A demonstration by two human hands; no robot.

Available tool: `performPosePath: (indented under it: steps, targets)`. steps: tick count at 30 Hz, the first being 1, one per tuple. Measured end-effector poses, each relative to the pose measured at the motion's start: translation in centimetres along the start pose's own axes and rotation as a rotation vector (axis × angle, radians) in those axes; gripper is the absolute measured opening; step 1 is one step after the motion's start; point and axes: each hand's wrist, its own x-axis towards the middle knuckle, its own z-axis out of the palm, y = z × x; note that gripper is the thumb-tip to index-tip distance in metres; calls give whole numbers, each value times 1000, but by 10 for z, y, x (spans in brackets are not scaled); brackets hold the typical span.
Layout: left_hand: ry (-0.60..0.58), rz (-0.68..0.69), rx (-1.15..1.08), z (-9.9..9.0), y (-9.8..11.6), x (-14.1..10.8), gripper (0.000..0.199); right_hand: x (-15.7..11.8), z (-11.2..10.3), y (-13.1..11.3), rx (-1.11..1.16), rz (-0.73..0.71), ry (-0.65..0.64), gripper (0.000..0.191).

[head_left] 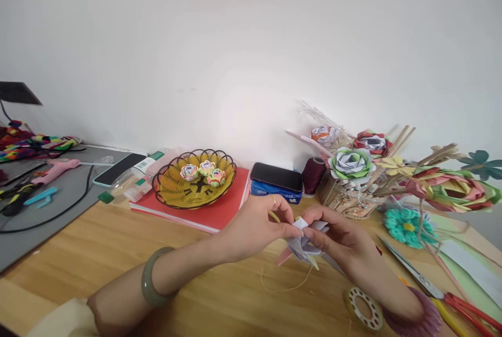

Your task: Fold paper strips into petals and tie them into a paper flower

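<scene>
Both hands meet over the table around a folded paper flower [303, 247] in pale lilac, with pink and yellow tips showing below. My left hand [262, 224] pinches one of its upper petals between thumb and forefinger. From the other side, my right hand [340, 237] grips the flower's edge with thumb and fingers; its back part is hidden behind them. A thin yellow string [280, 291] hangs in a loop under the flower, down to the tabletop.
A yellow woven basket [172, 182] with several small paper flowers stands on red paper [223, 211]. Behind my hands, a phone [276, 175] rests on a blue box [270, 190]. Scissors [423, 279] and a tape roll [363, 308] lie right, near a flower-filled holder [341, 198].
</scene>
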Motion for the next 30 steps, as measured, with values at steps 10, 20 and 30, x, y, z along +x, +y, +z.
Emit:
performPosePath:
  steps: [10, 20, 30]
  targets:
    - [-176, -16, -239, -3, -17, 16, 20, 0, -1, -1, -49, 13, 31, 22]
    - [-184, -62, -179, -3, -15, 13, 18, 8, -7, -12, 94, 218, -117, 13]
    - [-382, -204, -314, -8, -18, 15, 29, 5, -2, -13, 181, 240, -101, 14]
